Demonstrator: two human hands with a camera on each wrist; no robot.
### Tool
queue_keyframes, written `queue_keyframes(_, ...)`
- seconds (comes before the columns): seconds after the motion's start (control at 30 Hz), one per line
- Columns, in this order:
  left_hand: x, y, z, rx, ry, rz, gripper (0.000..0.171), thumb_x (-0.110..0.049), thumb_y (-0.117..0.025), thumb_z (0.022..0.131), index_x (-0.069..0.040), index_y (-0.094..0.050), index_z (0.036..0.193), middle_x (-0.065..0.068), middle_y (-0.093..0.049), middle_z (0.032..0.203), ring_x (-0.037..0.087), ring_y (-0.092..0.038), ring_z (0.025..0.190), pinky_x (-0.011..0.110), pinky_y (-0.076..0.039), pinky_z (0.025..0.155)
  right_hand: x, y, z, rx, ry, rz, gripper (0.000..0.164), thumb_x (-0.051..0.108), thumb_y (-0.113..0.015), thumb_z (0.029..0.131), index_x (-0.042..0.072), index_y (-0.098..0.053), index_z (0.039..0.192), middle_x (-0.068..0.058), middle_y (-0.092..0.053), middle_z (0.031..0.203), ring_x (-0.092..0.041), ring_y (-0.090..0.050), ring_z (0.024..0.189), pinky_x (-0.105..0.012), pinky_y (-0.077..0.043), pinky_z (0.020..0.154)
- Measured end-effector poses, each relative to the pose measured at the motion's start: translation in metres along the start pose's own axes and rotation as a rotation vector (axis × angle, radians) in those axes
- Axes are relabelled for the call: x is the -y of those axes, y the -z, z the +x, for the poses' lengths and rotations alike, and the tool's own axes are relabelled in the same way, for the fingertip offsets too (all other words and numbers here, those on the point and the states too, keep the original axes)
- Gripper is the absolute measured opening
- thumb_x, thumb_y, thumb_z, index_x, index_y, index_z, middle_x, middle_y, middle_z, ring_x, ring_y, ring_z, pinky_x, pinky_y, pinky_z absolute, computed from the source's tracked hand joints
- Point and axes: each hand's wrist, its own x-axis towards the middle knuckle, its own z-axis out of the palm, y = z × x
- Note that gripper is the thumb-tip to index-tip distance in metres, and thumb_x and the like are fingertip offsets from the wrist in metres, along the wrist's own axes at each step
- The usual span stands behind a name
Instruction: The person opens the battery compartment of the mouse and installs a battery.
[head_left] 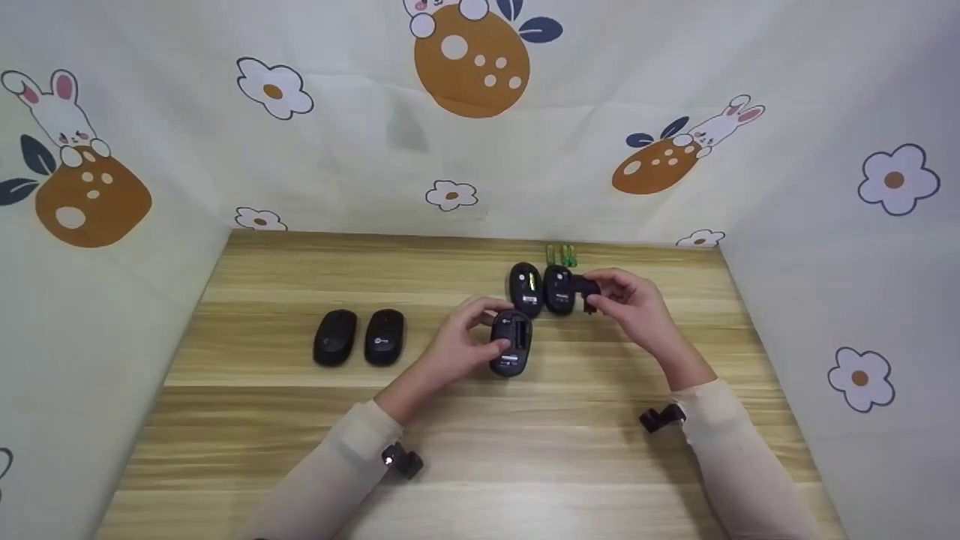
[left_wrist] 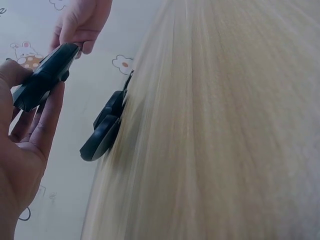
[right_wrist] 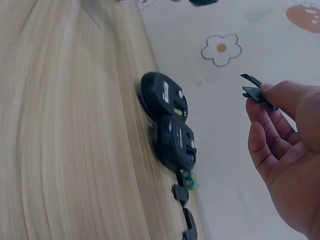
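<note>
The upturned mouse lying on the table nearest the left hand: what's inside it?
A green-yellow battery shows inside the mouse. Whatever is underneath the battery cannot be seen, because the battery covers it.

A black mouse (head_left: 512, 330), underside showing with its battery slot (head_left: 520, 334) uncovered, is held above the counter (head_left: 525, 450), left of a thin black cover (right_wrist: 256, 94).

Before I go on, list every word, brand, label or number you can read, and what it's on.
None reads clearly:
Held mouse: underside label and logo, too small.
Left overturned mouse: white label, too small.
Right overturned mouse: small print, too small.
Right upright mouse: round logo with lettering, too blurred.
Green batteries: any print too small.
</note>
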Motion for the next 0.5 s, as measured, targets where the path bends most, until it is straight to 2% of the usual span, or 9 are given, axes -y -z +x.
queue_keyframes(0.27,0.0,-0.001,-0.001,0.001,0.028,-0.022,0.057,0.003,-0.084,0.088,-0.015,-0.071,0.141,0.008,-0.065,0.139,0.031,-0.066,0.119,0.057,-0.066,0.089,-0.014,0.018,0.004,-0.029,-0.032,-0.028,0.034,-0.003,-0.079,0.099,-0.004,-0.076,0.132,-0.022,-0.074,0.097,-0.012,-0.068,0.081,-0.019,-0.056,0.067)
queue_keyframes(0.5,0.001,0.001,-0.001,0.003,0.033,-0.014,0.058,0.002,-0.085,0.088,-0.015,-0.071,0.141,0.008,-0.065,0.14,0.031,-0.066,0.119,0.056,-0.066,0.092,-0.023,0.034,0.008,-0.065,-0.062,-0.035,0.033,-0.003,-0.078,0.099,-0.006,-0.076,0.132,-0.018,-0.076,0.094,-0.012,-0.067,0.078,-0.019,-0.059,0.067)
